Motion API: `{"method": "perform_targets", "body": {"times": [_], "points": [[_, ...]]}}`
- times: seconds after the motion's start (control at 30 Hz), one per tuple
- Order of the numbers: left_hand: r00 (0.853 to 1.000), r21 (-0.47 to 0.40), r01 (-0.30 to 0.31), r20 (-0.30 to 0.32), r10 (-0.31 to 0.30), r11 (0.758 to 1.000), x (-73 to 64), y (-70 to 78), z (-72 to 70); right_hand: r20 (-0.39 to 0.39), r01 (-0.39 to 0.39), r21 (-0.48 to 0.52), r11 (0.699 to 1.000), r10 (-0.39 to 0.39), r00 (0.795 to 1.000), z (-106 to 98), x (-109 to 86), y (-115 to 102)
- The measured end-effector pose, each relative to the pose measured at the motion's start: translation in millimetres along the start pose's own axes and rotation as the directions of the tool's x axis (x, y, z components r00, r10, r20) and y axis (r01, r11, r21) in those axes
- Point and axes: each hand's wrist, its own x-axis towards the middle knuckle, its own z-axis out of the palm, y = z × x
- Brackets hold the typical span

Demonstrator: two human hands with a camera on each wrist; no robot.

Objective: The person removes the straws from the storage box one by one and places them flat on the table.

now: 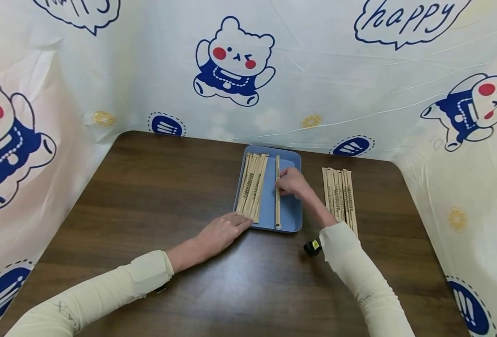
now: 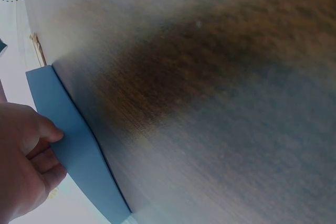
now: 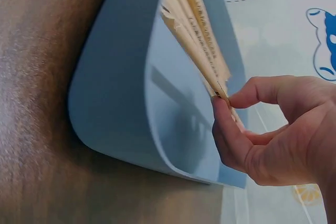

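My right hand (image 1: 292,182) is over the blue tray (image 1: 288,215), its thumb and fingers pinching a slim paper-wrapped straw (image 1: 278,213). That straw lies lengthwise near the tray's middle; the right wrist view shows the fingertips closed on its tan wrapper. Along the tray's left side, several more wrapped straws (image 1: 252,182) with dark print lie side by side. At the tray's near left corner, my left hand (image 1: 225,229) holds the edge. In the left wrist view, its thumb rests on the tray's outer wall (image 2: 73,129).
To the right of the tray, several wrapped straws (image 1: 337,192) lie in a row on the brown wooden table (image 1: 155,187), partly hidden by the right forearm. A dark wrist device (image 1: 313,247) sits by the right cuff. Printed curtains (image 1: 147,70) hang around the table.
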Motion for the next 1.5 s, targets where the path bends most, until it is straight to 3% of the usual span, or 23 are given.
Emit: {"method": "perform_targets", "body": {"times": [0.27,0.5,0.93,1.2,1.5], "points": [[1.0,-0.003,-0.003,-0.005,0.003,1.0,0.6,-0.4,1.1,-0.014,-0.013,0.031,0.999,0.013,1.0,-28.7,-7.6,-1.0],[1.0,0.002,-0.001,0.004,0.001,1.0,0.4,-0.1,0.3,-0.019,-0.036,0.057,0.998,0.037,0.999,-58.4,-14.1,12.7],[1.0,0.001,-0.003,-0.007,0.003,1.0,-0.8,1.2,1.3,-0.024,-0.079,-0.036,0.996,0.078,0.997,-91.7,-25.9,52.1],[1.0,0.005,-0.004,-0.012,0.004,1.0,-0.5,0.6,1.2,-0.076,-0.125,-0.07,0.99,0.119,0.99,-99.0,-27.6,79.2],[1.0,0.008,0.002,-0.002,-0.002,1.0,-0.2,0.6,0.2,-0.091,-0.084,-0.119,0.989,0.074,0.993,-97.6,-22.7,92.5]]}}
